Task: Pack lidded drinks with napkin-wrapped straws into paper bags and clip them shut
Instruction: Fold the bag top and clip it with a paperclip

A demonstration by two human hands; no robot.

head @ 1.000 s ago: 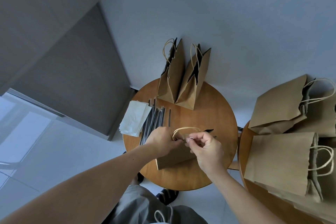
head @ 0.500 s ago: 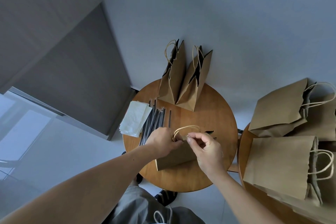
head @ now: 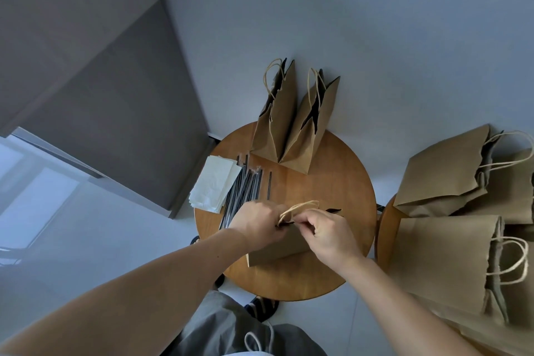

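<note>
A brown paper bag point(head: 274, 250) stands near the front of the round wooden table point(head: 332, 191), its twisted paper handles point(head: 300, 206) arching above its top. My left hand point(head: 255, 222) grips the bag's top edge from the left. My right hand point(head: 329, 233) pinches the top edge from the right, fingers curled. Whether a clip is between my fingers is hidden. Black straws point(head: 245, 191) lie in a bundle left of the bag, beside a stack of white napkins point(head: 215, 183).
Two open paper bags point(head: 291, 124) stand at the table's far edge against the wall. Several more paper bags point(head: 450, 257) are piled on a second table at the right. A dark cabinet point(head: 101, 81) stands to the left. My sandalled foot point(head: 261, 305) shows under the table.
Both hands have stayed at the bag's top. My right fingers have shifted slightly leftward along the folded edge, closer to my left hand.
</note>
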